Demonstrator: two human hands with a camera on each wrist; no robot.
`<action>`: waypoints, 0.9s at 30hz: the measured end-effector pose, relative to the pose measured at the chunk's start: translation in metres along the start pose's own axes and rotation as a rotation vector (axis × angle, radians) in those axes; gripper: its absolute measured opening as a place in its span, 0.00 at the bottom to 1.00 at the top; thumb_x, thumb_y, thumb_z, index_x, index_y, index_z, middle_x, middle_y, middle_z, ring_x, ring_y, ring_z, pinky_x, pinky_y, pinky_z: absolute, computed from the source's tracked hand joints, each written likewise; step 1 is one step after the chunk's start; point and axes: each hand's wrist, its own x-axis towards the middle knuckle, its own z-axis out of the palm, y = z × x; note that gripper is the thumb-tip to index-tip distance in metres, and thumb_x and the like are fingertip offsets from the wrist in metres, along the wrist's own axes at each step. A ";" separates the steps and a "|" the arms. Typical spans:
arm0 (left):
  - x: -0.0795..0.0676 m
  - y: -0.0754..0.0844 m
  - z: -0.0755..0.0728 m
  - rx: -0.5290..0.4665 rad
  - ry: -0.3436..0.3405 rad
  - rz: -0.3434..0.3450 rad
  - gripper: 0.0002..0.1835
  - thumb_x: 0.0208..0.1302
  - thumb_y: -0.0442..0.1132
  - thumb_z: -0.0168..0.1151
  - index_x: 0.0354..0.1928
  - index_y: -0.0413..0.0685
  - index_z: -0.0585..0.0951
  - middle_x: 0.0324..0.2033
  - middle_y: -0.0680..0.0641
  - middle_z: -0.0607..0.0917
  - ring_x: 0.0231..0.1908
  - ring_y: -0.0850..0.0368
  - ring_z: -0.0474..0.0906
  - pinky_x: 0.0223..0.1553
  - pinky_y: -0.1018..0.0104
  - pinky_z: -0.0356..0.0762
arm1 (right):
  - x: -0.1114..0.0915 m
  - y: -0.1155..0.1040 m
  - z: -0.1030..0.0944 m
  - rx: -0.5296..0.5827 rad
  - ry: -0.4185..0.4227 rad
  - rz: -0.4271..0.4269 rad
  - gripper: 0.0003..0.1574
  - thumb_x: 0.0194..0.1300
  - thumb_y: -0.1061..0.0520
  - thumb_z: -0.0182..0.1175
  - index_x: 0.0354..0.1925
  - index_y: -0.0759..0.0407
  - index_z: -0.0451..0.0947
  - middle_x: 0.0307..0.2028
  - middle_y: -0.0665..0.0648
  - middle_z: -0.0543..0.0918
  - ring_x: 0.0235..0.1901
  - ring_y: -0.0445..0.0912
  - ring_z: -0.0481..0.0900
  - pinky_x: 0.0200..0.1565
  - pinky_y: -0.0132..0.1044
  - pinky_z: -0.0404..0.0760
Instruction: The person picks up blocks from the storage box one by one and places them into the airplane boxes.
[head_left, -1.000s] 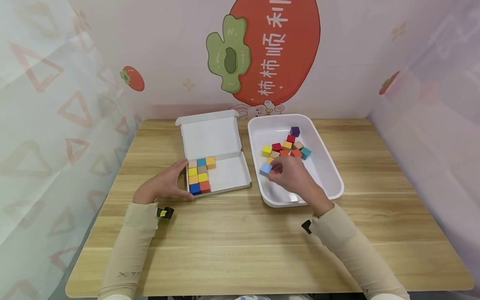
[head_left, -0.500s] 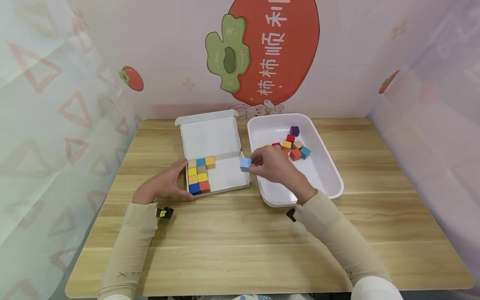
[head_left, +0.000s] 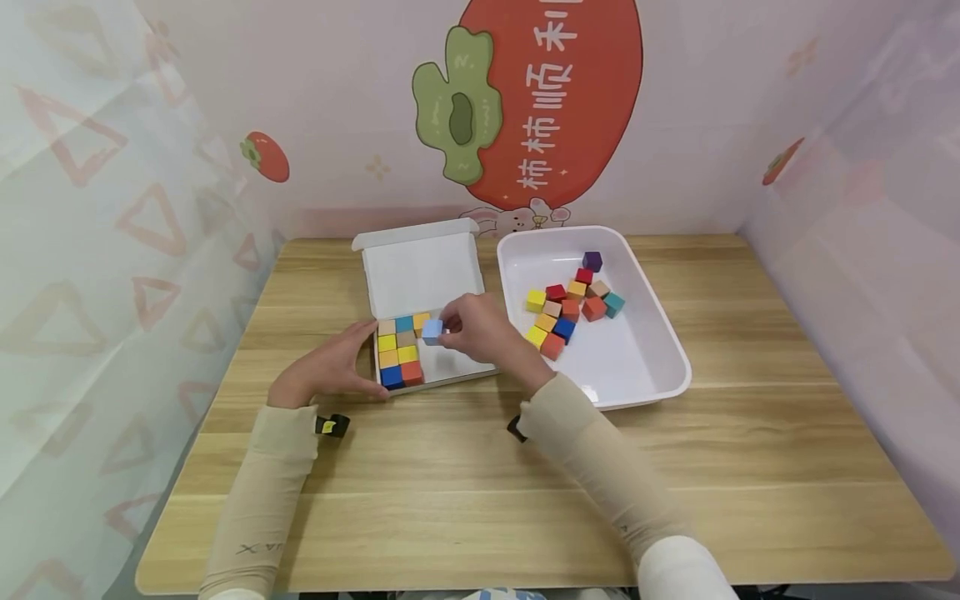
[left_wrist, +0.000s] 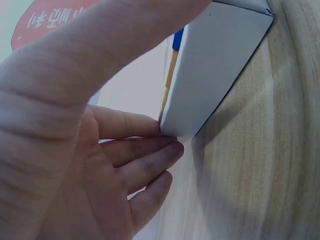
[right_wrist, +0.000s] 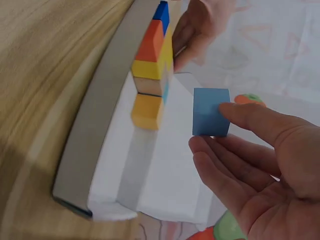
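My right hand (head_left: 483, 329) pinches a light blue cube (head_left: 432, 332) between thumb and fingers, above the open white cardboard box (head_left: 461, 362). In the right wrist view the light blue cube (right_wrist: 211, 112) is held clear of the box floor. Several coloured cubes (head_left: 397, 354) fill the box's left side in two columns, with an orange-yellow cube (right_wrist: 147, 111) beside them at the back. My left hand (head_left: 333, 365) spans the box's left side with fairly straight fingers. In the left wrist view its fingertips (left_wrist: 172, 149) touch one end of the side wall (left_wrist: 212, 65).
A white plastic tub (head_left: 630, 367) stands to the right of the box, with several cubes (head_left: 570, 310) in it, one purple cube (head_left: 592, 261) apart at the back. The box lid (head_left: 423, 271) stands raised at the rear. Wooden table (head_left: 435, 508) extends in front.
My right hand has carried the light blue cube left, from the tub across to over the box, beside the orange-yellow cube. The left hand stays at the box's left side.
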 end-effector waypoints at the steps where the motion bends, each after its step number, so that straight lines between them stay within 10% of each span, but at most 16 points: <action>1: 0.000 0.000 0.000 -0.003 0.000 0.001 0.72 0.50 0.62 0.84 0.84 0.35 0.49 0.82 0.31 0.54 0.81 0.31 0.53 0.79 0.32 0.58 | 0.003 -0.001 0.003 -0.010 -0.001 0.011 0.18 0.68 0.55 0.73 0.54 0.59 0.89 0.46 0.55 0.91 0.42 0.47 0.84 0.49 0.33 0.88; 15: 0.000 0.001 0.003 -0.021 0.007 0.015 0.71 0.48 0.61 0.85 0.83 0.37 0.51 0.82 0.32 0.56 0.79 0.32 0.57 0.79 0.33 0.59 | 0.034 0.019 0.041 -0.007 -0.019 0.049 0.15 0.67 0.61 0.73 0.52 0.62 0.90 0.45 0.56 0.91 0.42 0.45 0.81 0.52 0.36 0.86; 27: 0.000 -0.001 0.001 -0.018 0.016 0.023 0.71 0.49 0.61 0.85 0.83 0.37 0.51 0.82 0.32 0.56 0.79 0.31 0.57 0.78 0.32 0.60 | 0.041 0.024 0.059 0.120 0.150 0.040 0.14 0.63 0.66 0.75 0.48 0.70 0.89 0.43 0.63 0.93 0.43 0.49 0.91 0.47 0.35 0.90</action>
